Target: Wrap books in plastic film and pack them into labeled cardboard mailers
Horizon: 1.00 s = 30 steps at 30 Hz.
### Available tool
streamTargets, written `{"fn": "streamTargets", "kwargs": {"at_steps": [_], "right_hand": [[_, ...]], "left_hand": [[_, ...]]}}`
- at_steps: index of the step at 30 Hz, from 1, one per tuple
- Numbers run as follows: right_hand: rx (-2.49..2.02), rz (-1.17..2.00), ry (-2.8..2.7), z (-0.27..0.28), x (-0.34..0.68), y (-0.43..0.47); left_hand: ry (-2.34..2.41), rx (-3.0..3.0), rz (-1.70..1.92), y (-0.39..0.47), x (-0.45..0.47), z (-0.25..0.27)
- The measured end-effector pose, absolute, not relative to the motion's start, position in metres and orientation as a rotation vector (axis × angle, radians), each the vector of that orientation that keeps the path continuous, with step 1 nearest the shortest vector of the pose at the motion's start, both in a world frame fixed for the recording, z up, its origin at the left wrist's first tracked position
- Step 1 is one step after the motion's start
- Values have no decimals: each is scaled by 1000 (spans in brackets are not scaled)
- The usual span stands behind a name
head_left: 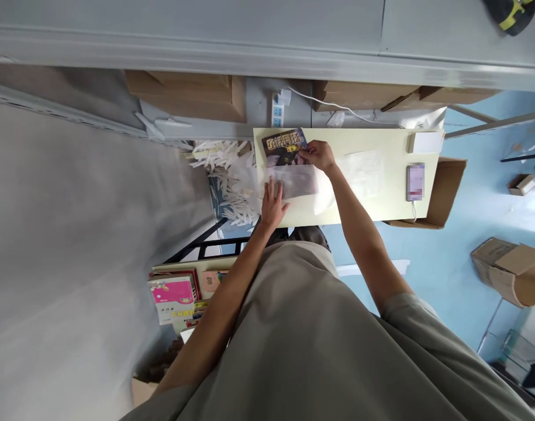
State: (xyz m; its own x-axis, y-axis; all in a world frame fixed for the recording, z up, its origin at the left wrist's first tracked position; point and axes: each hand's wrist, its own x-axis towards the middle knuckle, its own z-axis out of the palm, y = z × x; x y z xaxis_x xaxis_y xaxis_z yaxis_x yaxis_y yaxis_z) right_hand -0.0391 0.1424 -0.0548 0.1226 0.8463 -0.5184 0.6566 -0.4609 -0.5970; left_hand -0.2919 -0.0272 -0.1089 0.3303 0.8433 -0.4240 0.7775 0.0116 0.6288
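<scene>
A dark book [286, 144] with large gold lettering on its cover lies at the left end of the pale yellow table [390, 202]. Its lower part is overlapped by a translucent plastic sleeve [299, 180]; whether the book is partly inside it I cannot tell. My right hand [320, 155] pinches the book's right edge between thumb and fingers. Flat on the sleeve's lower left side rests my left hand [273, 204], its fingers spread. Another clear plastic sheet [361, 175] appears on the tabletop to the right of my right hand.
A phone [415, 182] on a cable and a white box [425, 142] sit at the table's right end. White paper strips [232, 175] pile up on the left. Cardboard boxes [188, 96] and a power strip [277, 111] stand behind. More books [173, 295] lie on a lower-left surface.
</scene>
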Motion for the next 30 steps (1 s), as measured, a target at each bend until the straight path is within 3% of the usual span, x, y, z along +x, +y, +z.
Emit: {"fn": "streamTargets", "kwargs": {"at_steps": [9,14,22,30], "right_hand": [[-1992,307,-1605,70,16,52],[-2030,264,-1815,106,84,-9],[-1943,582,-1142,28,212,-70],[-1799,1118,-935,-85,214,-42]], "left_hand": [[1462,1794,119,-39,-289,-110],[1428,1817,104,-28,-232,-107],[1617,1746,10,-27,-136,-103],[1744,1726,-132,-17,-124,-99]]}}
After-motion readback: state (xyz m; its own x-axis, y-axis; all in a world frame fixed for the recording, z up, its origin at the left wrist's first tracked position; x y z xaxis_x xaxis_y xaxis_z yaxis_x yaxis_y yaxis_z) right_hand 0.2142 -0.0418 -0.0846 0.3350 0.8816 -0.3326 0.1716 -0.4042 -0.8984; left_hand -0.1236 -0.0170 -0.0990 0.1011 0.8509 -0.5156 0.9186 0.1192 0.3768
